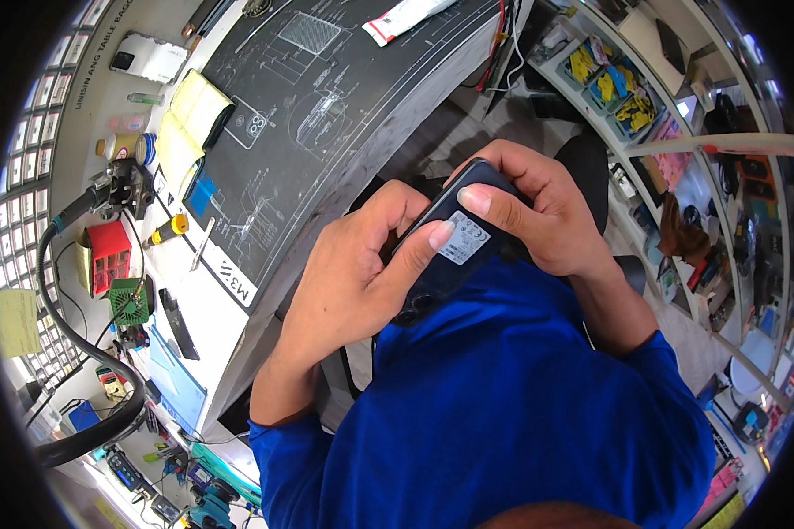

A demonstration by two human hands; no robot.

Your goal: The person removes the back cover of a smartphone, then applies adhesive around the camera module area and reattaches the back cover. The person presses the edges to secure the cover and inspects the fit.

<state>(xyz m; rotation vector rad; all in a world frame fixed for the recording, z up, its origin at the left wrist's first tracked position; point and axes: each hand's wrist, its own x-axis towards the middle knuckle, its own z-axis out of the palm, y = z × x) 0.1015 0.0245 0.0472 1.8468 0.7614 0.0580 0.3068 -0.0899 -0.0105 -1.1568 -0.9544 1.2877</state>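
A dark smartphone (439,275) is held tilted above my lap, its back with the camera lenses facing up. A white printed label (462,238) sits on that back. My left hand (348,264) grips the phone's left edge, the thumb resting by the label and the fingers curled beneath. At the upper right end my right hand (543,207) is closed round it, thumb pressed on the back near the edge. The screen side and most fingertips are hidden under the phone.
Left of me stands a workbench with a black printed mat (300,132). On it lie a yellow notepad (181,132), a yellow-and-black bottle (169,229) and a white packet (406,19). A black flexible arm (79,344) curves at far left. Shelves hold blue-grey bins (609,84) at right.
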